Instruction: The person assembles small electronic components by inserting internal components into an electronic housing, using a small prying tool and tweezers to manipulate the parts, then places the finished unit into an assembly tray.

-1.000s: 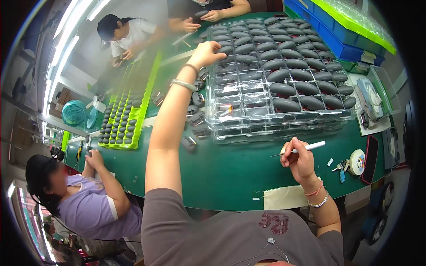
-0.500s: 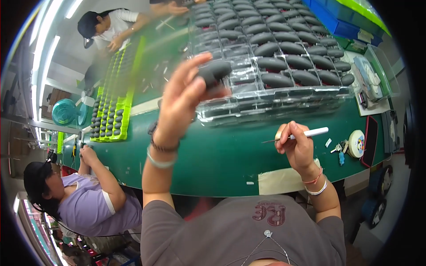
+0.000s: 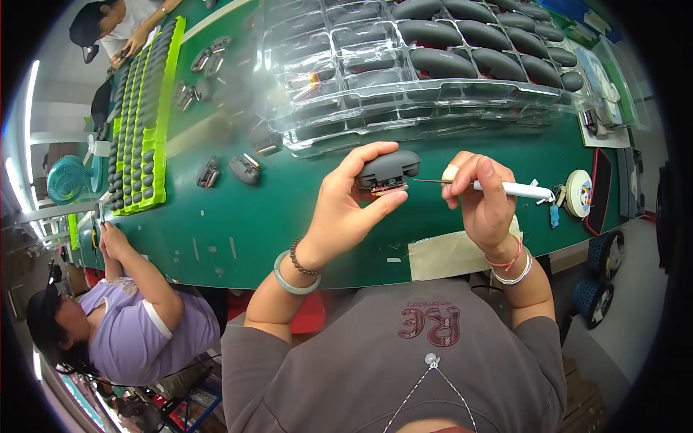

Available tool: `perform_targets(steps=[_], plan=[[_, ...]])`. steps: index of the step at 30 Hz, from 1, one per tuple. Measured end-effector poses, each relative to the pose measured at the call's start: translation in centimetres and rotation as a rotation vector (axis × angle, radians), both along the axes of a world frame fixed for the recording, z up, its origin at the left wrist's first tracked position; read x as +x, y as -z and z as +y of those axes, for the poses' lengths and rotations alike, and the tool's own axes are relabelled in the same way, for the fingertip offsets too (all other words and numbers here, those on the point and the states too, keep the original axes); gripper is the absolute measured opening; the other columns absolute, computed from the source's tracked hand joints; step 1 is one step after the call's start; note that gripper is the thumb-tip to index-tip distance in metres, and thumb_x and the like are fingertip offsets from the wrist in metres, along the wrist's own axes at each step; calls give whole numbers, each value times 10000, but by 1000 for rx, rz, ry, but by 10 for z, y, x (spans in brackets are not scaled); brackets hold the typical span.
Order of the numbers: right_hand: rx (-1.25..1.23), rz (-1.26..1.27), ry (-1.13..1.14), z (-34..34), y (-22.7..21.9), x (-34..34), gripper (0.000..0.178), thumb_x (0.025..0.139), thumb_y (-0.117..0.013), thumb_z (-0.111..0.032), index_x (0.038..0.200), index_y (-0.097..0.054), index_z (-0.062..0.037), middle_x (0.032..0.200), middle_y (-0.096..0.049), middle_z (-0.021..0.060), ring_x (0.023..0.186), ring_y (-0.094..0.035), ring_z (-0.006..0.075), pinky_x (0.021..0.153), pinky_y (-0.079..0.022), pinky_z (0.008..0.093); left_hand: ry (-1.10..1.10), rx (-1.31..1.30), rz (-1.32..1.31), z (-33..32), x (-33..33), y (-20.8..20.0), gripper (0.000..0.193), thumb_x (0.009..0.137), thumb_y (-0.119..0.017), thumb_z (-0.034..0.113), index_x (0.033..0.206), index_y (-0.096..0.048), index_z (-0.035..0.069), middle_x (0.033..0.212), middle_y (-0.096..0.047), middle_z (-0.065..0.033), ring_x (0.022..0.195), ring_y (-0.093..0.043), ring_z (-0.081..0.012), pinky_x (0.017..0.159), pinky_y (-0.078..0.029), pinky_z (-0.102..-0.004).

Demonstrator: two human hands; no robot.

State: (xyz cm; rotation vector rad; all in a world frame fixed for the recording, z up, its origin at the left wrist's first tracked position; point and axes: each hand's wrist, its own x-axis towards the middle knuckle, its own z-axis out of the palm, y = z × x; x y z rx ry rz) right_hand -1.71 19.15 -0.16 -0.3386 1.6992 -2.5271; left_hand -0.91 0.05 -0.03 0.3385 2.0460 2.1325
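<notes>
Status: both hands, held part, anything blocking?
Left hand pinching dark grey rounded plastic housing, inner parts showing below. Right hand gripping white-handled thin metal tool, pointing at housing's right end; contact unclear. No obstruction visible between them.

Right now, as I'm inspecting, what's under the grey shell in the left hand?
Beneath the grey shell, small reddish inner parts show. The left hand and the shell cover the rest.
</notes>
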Motion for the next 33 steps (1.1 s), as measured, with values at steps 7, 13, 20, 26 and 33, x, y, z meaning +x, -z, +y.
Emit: perform_targets(steps=[7,13,20,26,33], plan=[[70,17,-36,0,2,0,484,923,-346,-287,639,-551,46,664,-542,125,535,-464,135,489,-372,227,6,49,-34,2,2,1,454,752,-640,26,1163,-447,5,1031,-535,-96,877,-573,-139,751,-500,-251],[72,-6,-49,-8,3,0,464,935,-319,-291,618,-489,2,622,-499,127,501,-454,139,436,-371,230,31,40,-29,4,5,0,457,755,-649,47,1163,-447,3,1016,-542,-88,861,-572,-127,754,-495,-252],[-186,-280,-137,-5,5,-1,458,925,-358,-284,624,-519,22,666,-522,128,537,-486,156,478,-403,235,42,70,-32,3,6,4,464,755,-655,67,1165,-448,2,990,-556,-85,850,-573,-122,745,-489,-248],[-128,-219,-92,-6,4,1,457,922,-365,-285,620,-516,22,651,-525,132,520,-483,156,470,-403,237,6,52,17,4,6,5,464,755,-652,62,1166,-446,-2,982,-565,-93,837,-576,-120,734,-490,-246],[-158,-232,-93,-6,4,-1,444,921,-371,-277,620,-513,17,617,-518,129,490,-470,153,459,-397,241,14,51,22,5,7,5,472,758,-655,81,1169,-440,-5,970,-566,-95,827,-579,-120,730,-490,-246]])
